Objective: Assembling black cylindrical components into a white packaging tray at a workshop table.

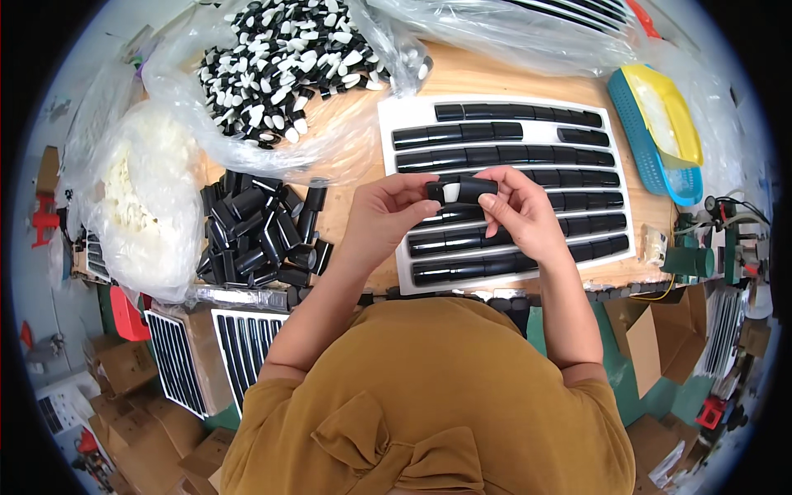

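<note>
In front of me, my left hand (386, 216) and my right hand (525, 214) meet over a white tray (540, 132) lined with rows of glossy black tubes. Between the fingers of my right hand is a short black tube (473, 190). My left thumb and fingers pinch a small black piece with a white oval face (450, 192) at the tube's left end. Whether the piece sits inside the tube or only against it, I cannot tell. The tray's second row from the far side has a gap showing bare white.
Loose black tubes (256, 227) are heaped left of the tray. Beyond them, small black-and-white pieces (280, 74) spill from clear plastic. A bag of cream-coloured parts (136, 198) stands far left. A yellow basket (689, 136) rests in a blue basket (635, 136) at the right.
</note>
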`<state>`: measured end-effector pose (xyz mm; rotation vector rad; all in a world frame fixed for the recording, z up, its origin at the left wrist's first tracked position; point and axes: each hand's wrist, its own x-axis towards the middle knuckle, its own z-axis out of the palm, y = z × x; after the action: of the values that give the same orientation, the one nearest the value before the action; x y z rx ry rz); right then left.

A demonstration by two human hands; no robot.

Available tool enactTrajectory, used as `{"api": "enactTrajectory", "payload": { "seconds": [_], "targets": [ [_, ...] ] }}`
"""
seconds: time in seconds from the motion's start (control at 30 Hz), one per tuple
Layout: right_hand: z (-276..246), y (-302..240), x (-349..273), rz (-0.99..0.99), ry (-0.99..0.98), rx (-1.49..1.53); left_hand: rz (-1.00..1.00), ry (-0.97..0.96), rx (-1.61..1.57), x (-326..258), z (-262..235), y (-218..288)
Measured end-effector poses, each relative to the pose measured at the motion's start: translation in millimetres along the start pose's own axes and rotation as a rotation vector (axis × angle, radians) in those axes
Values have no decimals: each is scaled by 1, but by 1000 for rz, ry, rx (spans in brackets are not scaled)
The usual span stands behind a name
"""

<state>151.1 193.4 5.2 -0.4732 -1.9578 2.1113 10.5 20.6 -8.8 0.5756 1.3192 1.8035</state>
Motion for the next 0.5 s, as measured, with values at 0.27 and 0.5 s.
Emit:
{"api": "enactTrajectory", "payload": {
  "seconds": [0.27, 0.5],
  "targets": [
    [11, -13, -6, -16, -24, -161, -67, -27, -6, -4, 2, 3],
    [13, -25, -11, 1, -64, -298, -96, -44, -8, -8, 3, 7]
  ]
}}
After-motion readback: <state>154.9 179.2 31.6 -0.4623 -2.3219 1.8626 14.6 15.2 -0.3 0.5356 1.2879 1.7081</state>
